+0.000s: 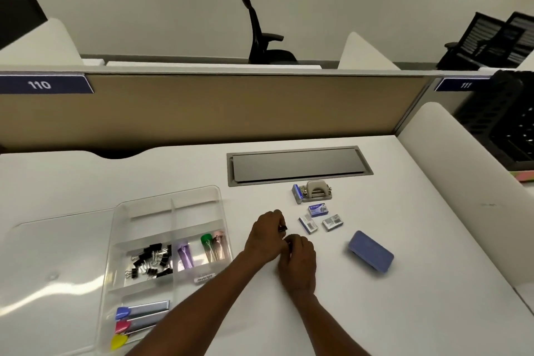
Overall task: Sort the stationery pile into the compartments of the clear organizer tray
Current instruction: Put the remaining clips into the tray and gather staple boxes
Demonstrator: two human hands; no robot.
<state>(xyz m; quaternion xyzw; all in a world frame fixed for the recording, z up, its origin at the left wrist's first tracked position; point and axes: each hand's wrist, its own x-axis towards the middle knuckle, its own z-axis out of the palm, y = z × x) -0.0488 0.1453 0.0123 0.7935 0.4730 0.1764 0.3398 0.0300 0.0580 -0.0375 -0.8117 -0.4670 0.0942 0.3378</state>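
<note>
Right of the tray (219,196), on the bare white desk (404,312), both hands meet over something small and dark. My left hand (267,237) pinches a black clip (283,228) between thumb and fingertips; it looks like one of the binder clips. My right hand (299,261) is curled close, fingers drawn in narrow, and seems to be nipping a second small dark piece at its fingertips, though I cannot tell for certain what it grips.

Judging from the layout, the step in hand is gathering the last loose clips and carrying them left. To do it well, keep the pinch on the black body, not the wire arms, lift clear of the tray wall, and drop into the middle-left compartment where the other clips (150,260) already lie in a heap. Avoid the neighbouring cell with the purple, green and pink tubes (212,246).

The tray is clear plastic with thin dividers; its two far cells are empty, and the near cell holds three long pieces with blue, pink and yellow ends (124,325).

Not yet sorted, well apart from the tray: three small boxes (318,218), a hole punch (316,191) with a fourth box touching it, and a blue eraser (371,251)
</note>
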